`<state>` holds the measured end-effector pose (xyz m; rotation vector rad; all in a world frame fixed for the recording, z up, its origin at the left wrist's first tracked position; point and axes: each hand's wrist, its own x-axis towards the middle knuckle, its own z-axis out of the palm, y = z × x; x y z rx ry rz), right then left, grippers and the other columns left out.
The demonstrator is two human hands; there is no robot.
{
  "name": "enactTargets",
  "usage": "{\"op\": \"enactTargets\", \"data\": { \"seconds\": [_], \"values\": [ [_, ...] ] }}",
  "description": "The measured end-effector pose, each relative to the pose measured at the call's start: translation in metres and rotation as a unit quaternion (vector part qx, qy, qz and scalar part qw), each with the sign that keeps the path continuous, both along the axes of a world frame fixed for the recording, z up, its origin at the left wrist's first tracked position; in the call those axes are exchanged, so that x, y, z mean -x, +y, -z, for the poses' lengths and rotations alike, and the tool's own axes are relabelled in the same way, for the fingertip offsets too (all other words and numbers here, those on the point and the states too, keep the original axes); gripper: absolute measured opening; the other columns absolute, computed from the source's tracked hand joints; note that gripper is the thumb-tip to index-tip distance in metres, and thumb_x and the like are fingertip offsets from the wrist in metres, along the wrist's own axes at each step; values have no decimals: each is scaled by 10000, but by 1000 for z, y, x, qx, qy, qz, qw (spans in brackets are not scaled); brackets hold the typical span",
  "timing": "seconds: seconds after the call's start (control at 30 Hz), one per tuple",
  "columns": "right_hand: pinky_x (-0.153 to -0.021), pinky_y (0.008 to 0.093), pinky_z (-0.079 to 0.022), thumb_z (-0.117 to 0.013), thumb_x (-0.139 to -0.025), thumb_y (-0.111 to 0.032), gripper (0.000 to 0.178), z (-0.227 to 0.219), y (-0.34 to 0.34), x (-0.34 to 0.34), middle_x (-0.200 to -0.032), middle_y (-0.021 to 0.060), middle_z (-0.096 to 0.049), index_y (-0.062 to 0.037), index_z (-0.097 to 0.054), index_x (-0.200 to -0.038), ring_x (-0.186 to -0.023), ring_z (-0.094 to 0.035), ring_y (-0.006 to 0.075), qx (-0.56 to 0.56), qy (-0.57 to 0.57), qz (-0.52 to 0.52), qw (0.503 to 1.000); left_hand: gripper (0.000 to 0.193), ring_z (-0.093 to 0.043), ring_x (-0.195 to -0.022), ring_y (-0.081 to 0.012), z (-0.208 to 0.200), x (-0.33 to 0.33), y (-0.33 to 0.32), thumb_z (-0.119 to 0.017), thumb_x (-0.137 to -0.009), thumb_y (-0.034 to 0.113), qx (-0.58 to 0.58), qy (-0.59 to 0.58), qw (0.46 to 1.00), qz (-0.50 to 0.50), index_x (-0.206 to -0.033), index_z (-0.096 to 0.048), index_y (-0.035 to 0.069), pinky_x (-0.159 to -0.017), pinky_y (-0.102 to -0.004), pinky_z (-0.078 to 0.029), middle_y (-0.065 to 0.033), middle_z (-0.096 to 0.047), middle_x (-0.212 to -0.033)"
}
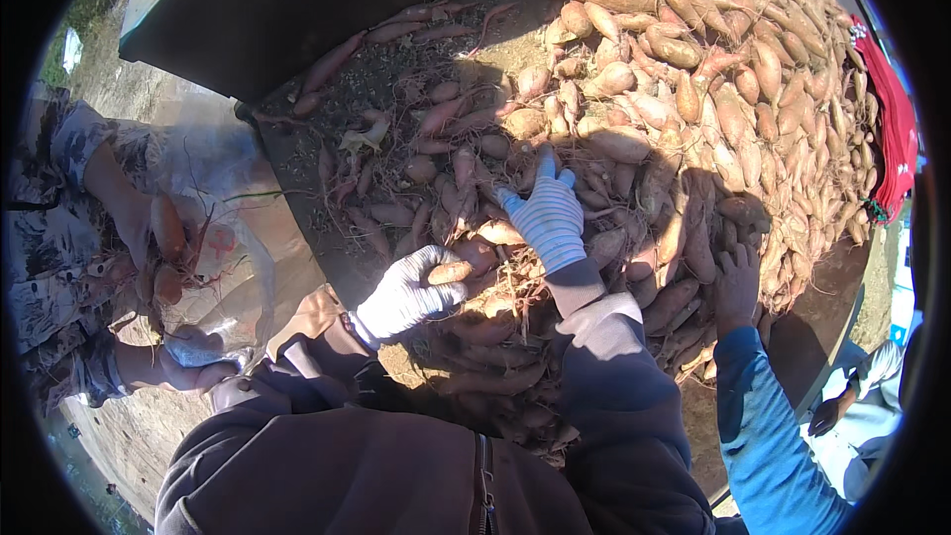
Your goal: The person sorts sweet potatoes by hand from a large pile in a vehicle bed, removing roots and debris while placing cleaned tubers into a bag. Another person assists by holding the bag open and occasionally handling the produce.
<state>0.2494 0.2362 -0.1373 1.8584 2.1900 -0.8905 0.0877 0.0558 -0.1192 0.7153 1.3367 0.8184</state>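
Nearest the camera, dark purplish-brown zip-front jacket (pixel 376 476), with both sleeves stretched up toward the middle of the view. Gripped between thumb and curled fingers of the left hand (pixel 401 299), in a white knit glove, one short, stubby, tan sweet potato (pixel 449 273), lying almost level above the heap. Just to the right and farther up, the right hand (pixel 551 218), in a white knit glove with pale blue stripes: back upward, open, fingers spread over the roots, contact beneath the palm impossible to tell.

Around both hands, broad heap of long, tapering, reddish-brown sweet potatoes (pixel 698 89) with thin stringy roots, shaded at the middle and left, sunlit toward the upper right. Amid the left part, pale crumpled leaf (pixel 369 134).

At the right, on the shaded edge of the heap, a co-worker's bare hand (pixel 738 287) below a blue sleeve (pixel 768 436). At far left, another person in grey-and-white patterned clothing (pixel 59 267), beside translucent plastic sheeting (pixel 260 267). Farther out, large dark flat panel (pixel 347 0) at upper left and bright red fabric bundle (pixel 897 119) at far right.
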Motion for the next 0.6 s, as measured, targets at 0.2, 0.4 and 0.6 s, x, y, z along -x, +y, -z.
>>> {"op": "enactTargets", "data": {
  "seconds": [0.2, 0.4, 0.6],
  "values": [
    [-880, 463, -508, -633, -843, -538, 915, 9, 23, 57, -1188, 255, -592, -105, -188, -1515, -1070, -610, 390, 41, 93, -81, 992, 385, -625, -922, -329, 25, -20, 4, -745, -810, 225, -282, 367, 883, 79, -1152, -624, 96, -790, -391, -512, -135, -624, -1008],
    [-1011, 433, -431, -701, -835, -276, 704, 1, 37, 140, -1324, 273, -516, -78, -383, -1431, -1199, -520, 421, 49, 364, -261, 893, 411, -624, -915, -355, 45, 10, 16, -754, -785, 218, -285, 516, 808, -6, -1146, -613, 80, -793, -402, -501, -142, -621, -1022],
    [-983, 450, -441, -586, -874, -336, 515, 13, 112, 67, -1243, 187, -600, -112, -506, -1332, -1162, -569, 358, -156, 60, -123, 978, 350, -604, -853, -238, 56, 68, 36, -711, -840, 231, -163, 360, 883, -255, -1087, -587, 15, -770, -339, -486, -111, -620, -948]
  ]
}}
